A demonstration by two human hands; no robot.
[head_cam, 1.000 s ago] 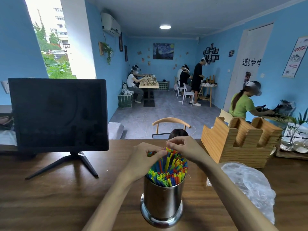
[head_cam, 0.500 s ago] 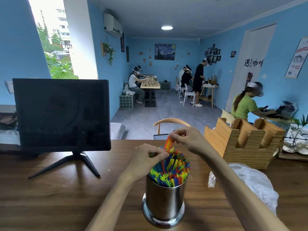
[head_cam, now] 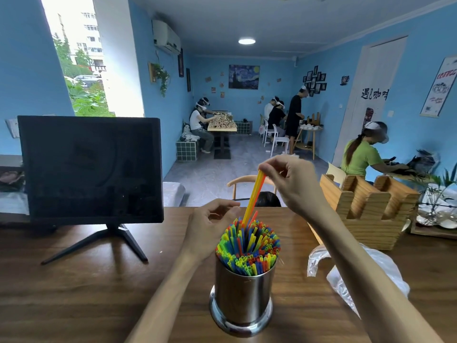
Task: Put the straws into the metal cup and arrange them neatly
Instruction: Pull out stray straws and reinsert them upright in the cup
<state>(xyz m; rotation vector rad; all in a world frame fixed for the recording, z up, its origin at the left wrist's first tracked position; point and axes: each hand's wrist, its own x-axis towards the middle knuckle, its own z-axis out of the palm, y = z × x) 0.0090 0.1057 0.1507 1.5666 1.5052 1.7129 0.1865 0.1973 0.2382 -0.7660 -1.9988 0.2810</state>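
Head view: right hand (head_cam: 286, 179) has lifted, pinching an orange-yellow straw (head_cam: 253, 198) drawn halfway out of the bundle (head_cam: 248, 251) in the near-centre metal cup (head_cam: 243, 298). Left hand (head_cam: 212, 222), loosely curled, holding nothing, steadies the far-left straws. Tidying, probably nearly done.

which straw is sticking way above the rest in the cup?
The yellow-orange straw that the right hand pinches at its top end. It leans up out of the bundle, while the other straws sit roughly level in the metal cup.

We were in a little cafe: coffee poster (head_cam: 441, 87) at 2 o'clock, counter screen (head_cam: 90, 169) at 10, small tables (head_cam: 221, 127) at 12.
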